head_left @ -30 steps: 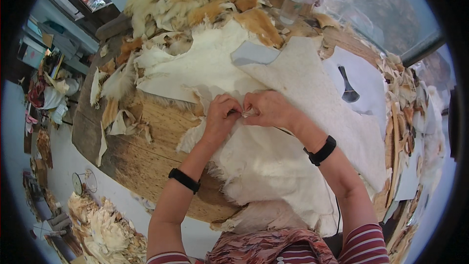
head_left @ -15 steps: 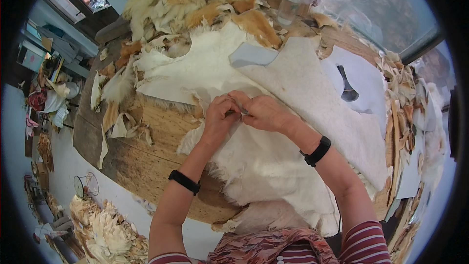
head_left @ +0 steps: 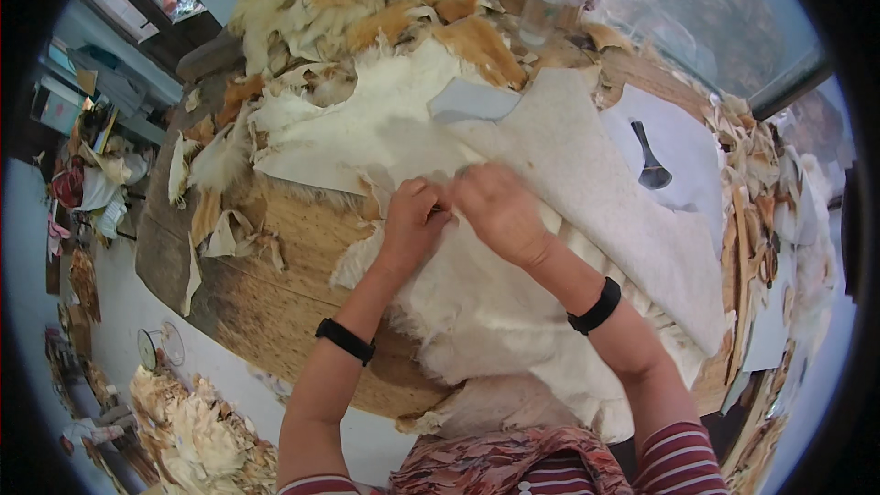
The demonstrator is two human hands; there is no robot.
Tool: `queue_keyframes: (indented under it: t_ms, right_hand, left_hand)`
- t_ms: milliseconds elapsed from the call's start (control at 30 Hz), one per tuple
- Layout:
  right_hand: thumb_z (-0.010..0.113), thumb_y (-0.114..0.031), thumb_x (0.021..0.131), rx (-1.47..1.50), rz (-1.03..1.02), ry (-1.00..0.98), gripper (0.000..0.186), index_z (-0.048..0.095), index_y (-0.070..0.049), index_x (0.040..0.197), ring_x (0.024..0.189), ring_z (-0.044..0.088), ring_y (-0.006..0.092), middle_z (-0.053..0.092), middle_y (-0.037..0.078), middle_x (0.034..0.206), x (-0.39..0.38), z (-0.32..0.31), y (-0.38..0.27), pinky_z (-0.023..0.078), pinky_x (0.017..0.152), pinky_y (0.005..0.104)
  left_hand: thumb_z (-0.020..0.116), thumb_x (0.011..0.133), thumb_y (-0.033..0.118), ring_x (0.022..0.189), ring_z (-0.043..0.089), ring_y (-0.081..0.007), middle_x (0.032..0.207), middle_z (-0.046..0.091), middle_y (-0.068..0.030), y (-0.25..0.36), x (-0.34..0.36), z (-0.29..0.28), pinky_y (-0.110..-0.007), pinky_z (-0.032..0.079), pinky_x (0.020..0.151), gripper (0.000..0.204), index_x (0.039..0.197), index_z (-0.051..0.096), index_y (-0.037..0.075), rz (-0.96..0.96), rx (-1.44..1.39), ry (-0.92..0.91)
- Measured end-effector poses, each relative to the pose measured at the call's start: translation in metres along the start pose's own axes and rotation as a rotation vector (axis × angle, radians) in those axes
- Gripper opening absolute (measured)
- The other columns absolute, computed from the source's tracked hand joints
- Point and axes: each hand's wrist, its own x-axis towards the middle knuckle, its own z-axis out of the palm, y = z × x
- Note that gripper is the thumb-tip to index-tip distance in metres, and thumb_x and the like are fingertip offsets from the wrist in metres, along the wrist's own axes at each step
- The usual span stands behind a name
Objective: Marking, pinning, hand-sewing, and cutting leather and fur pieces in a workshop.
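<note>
On the near side of the bench lies a pale, shaggy-edged hide. At its upper end the left hand pinches it between pressed fingers; the right hand blurs, its fingers' state unclear. Beyond, tan furs heap left of a lidded jar.

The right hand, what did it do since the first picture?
The right hand rolled so more of its back shows, and its black wristband moved down the picture; blur hides whether the hand let go of anything. The left hand stayed curled beside it; the black fan-shaped tool stayed put.
</note>
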Motion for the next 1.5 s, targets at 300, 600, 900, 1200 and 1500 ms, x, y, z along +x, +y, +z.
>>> queue_keyframes:
  t_ms: [300,600,900,1200,1500]
  right_hand:
    - [0.057,-0.017,0.097,1.662,1.076,0.261,0.011,0.059,-0.007,0.102,0.047,0.035,0.0044,0.050,-0.003,0.067,-0.020,-0.048,0.084,0.026,0.041,0.0184]
    - [0.059,-0.014,0.093,0.560,0.387,-0.363,0.008,0.064,-0.008,0.096,0.073,0.063,0.0272,0.065,0.008,0.077,-0.026,0.001,0.029,0.049,0.065,0.0394]
    - [0.060,-0.013,0.089,0.452,0.487,-0.434,0.007,0.065,-0.009,0.089,0.076,0.065,0.0365,0.067,0.017,0.077,-0.026,0.013,0.031,0.050,0.070,0.0461]
    - [0.061,-0.014,0.088,0.454,0.455,-0.474,0.007,0.066,-0.009,0.089,0.079,0.065,0.0355,0.067,0.014,0.078,-0.022,0.014,0.033,0.049,0.071,0.0461]
    - [0.061,-0.018,0.090,0.417,0.309,-0.613,0.017,0.060,-0.009,0.105,0.082,0.064,0.0330,0.068,0.012,0.084,-0.014,0.016,0.033,0.048,0.073,0.0433]
  left_hand:
    - [0.070,0.070,-0.007,0.090,0.058,-0.0260,0.091,0.061,-0.0081,0.002,0.005,0.003,-0.034,0.049,0.077,0.016,0.081,0.063,0.003,0.124,0.058,-0.015]
    - [0.070,0.070,-0.009,0.093,0.059,-0.0216,0.092,0.061,-0.0060,0.000,0.001,-0.002,-0.031,0.048,0.078,0.016,0.079,0.065,0.003,0.039,-0.057,-0.015]
    - [0.071,0.069,-0.010,0.093,0.059,-0.0181,0.093,0.062,-0.0045,-0.002,0.000,-0.003,-0.028,0.048,0.077,0.017,0.080,0.066,0.002,0.023,-0.086,-0.007]
    - [0.070,0.069,-0.011,0.092,0.059,-0.0181,0.093,0.062,-0.0042,0.003,-0.001,-0.004,-0.028,0.048,0.078,0.018,0.081,0.067,0.002,-0.012,-0.095,-0.011]
    - [0.070,0.070,-0.010,0.094,0.059,-0.0203,0.094,0.063,-0.0059,0.003,0.002,-0.004,-0.030,0.048,0.080,0.017,0.080,0.067,0.003,-0.027,-0.140,0.002]
